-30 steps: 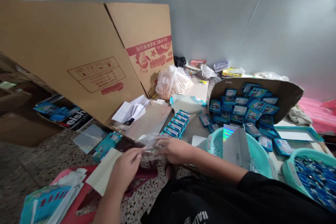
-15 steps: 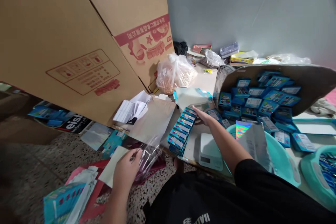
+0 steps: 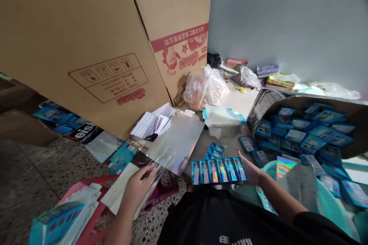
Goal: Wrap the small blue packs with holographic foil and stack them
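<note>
The right hand (image 3: 251, 172) cups a row of small blue boxes (image 3: 218, 170), fingers curled at the row's right end; its long axis runs left to right, just above the lap. The left hand (image 3: 138, 187) pinches a clear plastic bag (image 3: 156, 170) between thumb and fingers, mouth toward the boxes, which lie close to its right. Beyond sit a shiny sheet (image 3: 178, 143) and a big cardboard box (image 3: 94, 46).

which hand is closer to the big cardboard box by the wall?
Left. The left hand holds a clear plastic bag just below the cardboard box; the right hand grips a row of blue packs farther to the right.
</note>
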A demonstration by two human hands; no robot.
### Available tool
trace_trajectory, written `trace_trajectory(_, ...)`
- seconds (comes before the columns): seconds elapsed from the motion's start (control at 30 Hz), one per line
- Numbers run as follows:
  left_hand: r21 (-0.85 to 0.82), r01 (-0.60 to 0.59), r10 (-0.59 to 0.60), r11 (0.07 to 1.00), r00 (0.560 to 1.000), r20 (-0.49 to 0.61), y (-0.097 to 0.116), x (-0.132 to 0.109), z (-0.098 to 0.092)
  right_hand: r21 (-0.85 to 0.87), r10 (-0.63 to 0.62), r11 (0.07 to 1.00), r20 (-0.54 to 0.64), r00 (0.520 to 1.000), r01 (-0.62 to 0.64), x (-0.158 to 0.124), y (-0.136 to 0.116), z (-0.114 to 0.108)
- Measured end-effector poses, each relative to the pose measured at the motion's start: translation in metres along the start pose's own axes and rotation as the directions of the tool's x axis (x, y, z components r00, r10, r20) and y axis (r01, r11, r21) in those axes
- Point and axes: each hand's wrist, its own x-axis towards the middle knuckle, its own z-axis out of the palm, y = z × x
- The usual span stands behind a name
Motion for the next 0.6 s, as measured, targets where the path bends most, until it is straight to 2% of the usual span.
trace_trajectory(0.07, -0.045, -0.074, 0.073, 0.996, 0.997, -0.014, 0.004, 0.007, 0.002, 0.079, -0.014, 0.997, -0.075, 0.997, 0.020, 0.009, 0.018, 0.012)
trace_trajectory(0.13, -0.061, -0.172, 0.173, 0.983, 0.985, 0.017, 0.008, 0.015, 0.002, 0.119, -0.013, 0.993, -0.102, 0.995, 0.025, 0.013, 0.030, 0.024)
trace_trajectory(0.23, -0.028, -0.299, 0.300, 0.954, 0.945, 0.128, 0.013, 0.025, 0.000, 0.172, 0.009, 0.985, -0.089, 0.996, 0.006, 0.011, 0.032, 0.037)
trace_trajectory(0.33, 0.040, -0.368, 0.355, 0.929, 0.916, 0.188, 0.013, 0.031, -0.002, 0.248, 0.013, 0.969, -0.091, 0.996, 0.010, 0.004, 0.031, 0.044)
trace_trajectory(0.43, 0.101, -0.391, 0.374, 0.915, 0.915, 0.154, 0.008, 0.029, -0.005, 0.286, -0.008, 0.958, -0.094, 0.995, 0.035, 0.001, 0.037, 0.046)
trace_trajectory(0.6, 0.125, -0.440, 0.436, 0.889, 0.898, 0.059, 0.010, 0.009, -0.013, 0.390, -0.068, 0.916, -0.091, 0.994, 0.098, -0.004, 0.051, 0.047)
